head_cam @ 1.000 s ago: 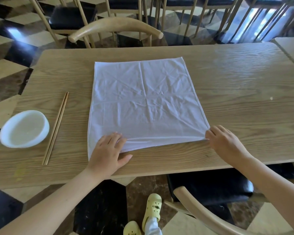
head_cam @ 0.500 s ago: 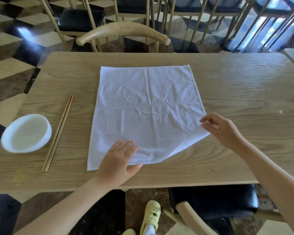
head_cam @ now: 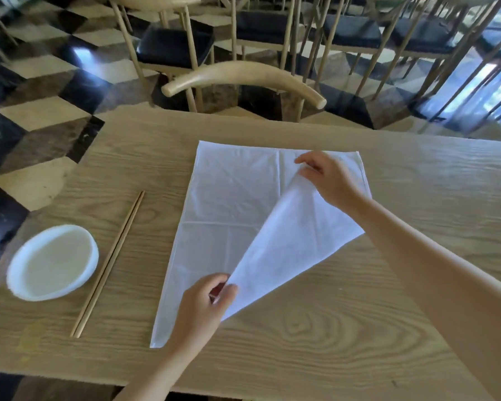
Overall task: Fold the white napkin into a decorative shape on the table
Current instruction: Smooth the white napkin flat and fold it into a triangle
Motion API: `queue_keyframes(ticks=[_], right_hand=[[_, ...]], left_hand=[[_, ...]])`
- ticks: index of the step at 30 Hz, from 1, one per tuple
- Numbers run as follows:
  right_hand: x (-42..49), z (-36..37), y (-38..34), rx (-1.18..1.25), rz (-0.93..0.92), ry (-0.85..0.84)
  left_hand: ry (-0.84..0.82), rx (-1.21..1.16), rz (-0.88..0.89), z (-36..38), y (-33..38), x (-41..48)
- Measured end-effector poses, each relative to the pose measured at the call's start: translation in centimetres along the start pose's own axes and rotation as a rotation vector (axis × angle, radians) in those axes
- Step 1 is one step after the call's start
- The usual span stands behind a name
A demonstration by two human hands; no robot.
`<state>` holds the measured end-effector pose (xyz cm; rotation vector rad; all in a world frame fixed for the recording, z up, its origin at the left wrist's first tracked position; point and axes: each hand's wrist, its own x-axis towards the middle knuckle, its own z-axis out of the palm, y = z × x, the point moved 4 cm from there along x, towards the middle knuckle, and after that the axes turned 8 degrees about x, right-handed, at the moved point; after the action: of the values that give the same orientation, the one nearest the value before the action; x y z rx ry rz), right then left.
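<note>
Both hands grip the white napkin (head_cam: pixel 229 204), which lies on the table (head_cam: pixel 359 328): the right hand (head_cam: pixel 330 180) pinches the lifted corner near the far edge, the left hand (head_cam: pixel 203 308) pinches the near edge. If the left one slips, the diagonal crease may come crooked.

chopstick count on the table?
2. The chopsticks lie side by side as a pair, between the white dish and the white napkin. None seem hidden.

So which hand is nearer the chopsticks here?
Left. The left hand pinches the napkin just right of the chopsticks; the right hand holds the folded-over corner farther right and back.
</note>
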<state>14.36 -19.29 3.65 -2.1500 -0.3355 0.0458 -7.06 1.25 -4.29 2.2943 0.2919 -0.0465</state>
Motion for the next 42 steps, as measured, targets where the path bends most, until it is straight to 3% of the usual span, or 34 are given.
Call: queue_keyframes(ticks=[4, 8, 17, 25, 32, 36, 42], right_hand=[[5.8, 4.3, -2.3, -0.028, -0.062, -0.021], [9.8, 9.1, -3.7, -0.04, -0.09, -0.038], [15.1, 17.3, -3.7, -0.062, -0.013, -0.166], [17.1, 20.4, -2.9, -0.073, 0.037, -0.098], [16.3, 21.0, -2.5, -0.198, -0.019, 0.052], [14.2, 21.2, -3.4, -0.233, -0.054, 0.056], [3.2, 20.6, -4.9, -0.246, -0.177, -0.166]], left_hand=[[0.072, -0.162, -0.181, -2.0, -1.4, 1.3], [0.112, -0.144, -0.26, -3.7, -2.7, 2.2], [0.072, -0.087, -0.322, -5.9, -5.1, 2.7], [0.009, -0.091, -0.362, -7.3, -5.7, 3.4], [-0.066, -0.142, -0.368, -8.0, -6.4, 2.9], [-0.058, -0.169, -0.353, -8.6, -6.9, 1.4], [-0.011, -0.212, -0.395, -9.4, -7.5, -2.7]])
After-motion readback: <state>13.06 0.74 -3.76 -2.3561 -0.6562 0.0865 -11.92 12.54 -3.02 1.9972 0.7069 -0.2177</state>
